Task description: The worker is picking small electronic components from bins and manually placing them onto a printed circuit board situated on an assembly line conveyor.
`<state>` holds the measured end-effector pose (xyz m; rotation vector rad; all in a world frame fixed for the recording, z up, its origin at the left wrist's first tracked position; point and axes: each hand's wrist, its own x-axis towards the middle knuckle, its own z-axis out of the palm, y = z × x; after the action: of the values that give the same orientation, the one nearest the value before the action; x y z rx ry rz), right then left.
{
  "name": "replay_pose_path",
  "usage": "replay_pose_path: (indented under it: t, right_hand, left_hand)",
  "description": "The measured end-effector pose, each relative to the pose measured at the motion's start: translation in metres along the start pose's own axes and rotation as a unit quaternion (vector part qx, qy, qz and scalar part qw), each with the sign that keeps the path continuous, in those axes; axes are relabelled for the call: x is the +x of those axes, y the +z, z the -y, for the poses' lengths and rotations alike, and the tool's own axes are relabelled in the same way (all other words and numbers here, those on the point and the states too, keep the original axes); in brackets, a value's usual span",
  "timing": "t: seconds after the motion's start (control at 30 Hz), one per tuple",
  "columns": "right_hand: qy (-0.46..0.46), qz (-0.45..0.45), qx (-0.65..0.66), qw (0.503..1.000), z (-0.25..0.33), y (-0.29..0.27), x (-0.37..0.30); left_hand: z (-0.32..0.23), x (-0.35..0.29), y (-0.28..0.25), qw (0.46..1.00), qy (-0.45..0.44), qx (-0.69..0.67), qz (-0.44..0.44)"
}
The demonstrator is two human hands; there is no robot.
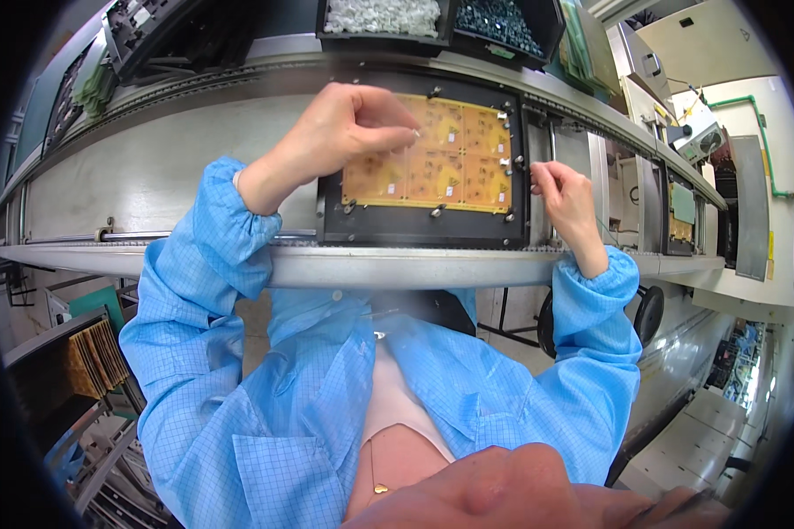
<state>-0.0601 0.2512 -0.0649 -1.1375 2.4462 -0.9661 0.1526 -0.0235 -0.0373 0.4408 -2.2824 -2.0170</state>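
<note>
A yellow-orange circuit board panel (434, 181) lies in a black carrier frame (379, 227) on the conveyor line. Over the panel's upper left part is my left hand (331, 132), thumb and forefinger pinched together; a tiny pale speck shows at their tips, too small to name. My right hand (566, 201) hovers by the frame's right edge with its fingertips pressed together, and what they hold, if anything, cannot be made out. Small white parts (505, 163) sit along the panel's right side. Black clamps (437, 212) stand around the panel's border.
Behind the line are a black bin of white parts (384, 16) and a bin of dark blue parts (498, 26). A metal rail (415, 266) runs along the front. Another carrier (681, 212) stands farther right. At lower left, a rack holds brown boards (97, 360).
</note>
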Motion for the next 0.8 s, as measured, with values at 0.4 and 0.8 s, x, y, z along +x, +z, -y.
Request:
replay_pose_path:
  t: [0.4,0.8]
  right_hand:
    - [-0.288,-0.115,-0.231,0.922,0.033,0.001,0.193]
    - [-0.296,-0.102,-0.323,0.893,0.033,0.013,0.226]
  left_hand:
    - [0.007,-0.002,-0.006,1.000,0.017,-0.007,-0.024]
    - [0.007,0.030,-0.008,0.957,0.098,0.241,-0.126]
